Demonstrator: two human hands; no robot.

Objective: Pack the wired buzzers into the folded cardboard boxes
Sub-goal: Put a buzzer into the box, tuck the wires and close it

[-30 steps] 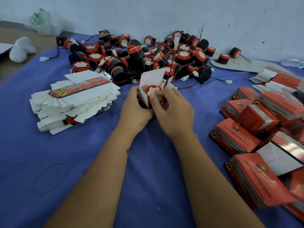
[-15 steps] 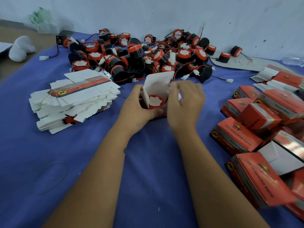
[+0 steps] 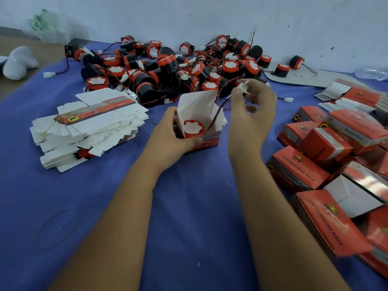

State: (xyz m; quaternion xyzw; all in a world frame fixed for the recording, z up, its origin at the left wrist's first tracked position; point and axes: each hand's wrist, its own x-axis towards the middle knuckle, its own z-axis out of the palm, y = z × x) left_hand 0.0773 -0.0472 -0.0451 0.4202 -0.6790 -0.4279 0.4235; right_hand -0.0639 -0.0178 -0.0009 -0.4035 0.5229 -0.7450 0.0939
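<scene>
Red-capped buzzer [image 3: 194, 127] upright in open box [image 3: 206, 138], L hand [image 3: 171, 134] gripping box, R hand [image 3: 253, 110] pinching white connector [image 3: 243, 86].

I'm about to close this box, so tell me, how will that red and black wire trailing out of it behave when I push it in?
The wire will probably go in easily: it hangs in a loose curve from the connector pinched by the right hand, so it looks floppy and light. It may spring back over the rim of the open box, since it arcs rather than kinks. The left hand steadies that box.
</scene>
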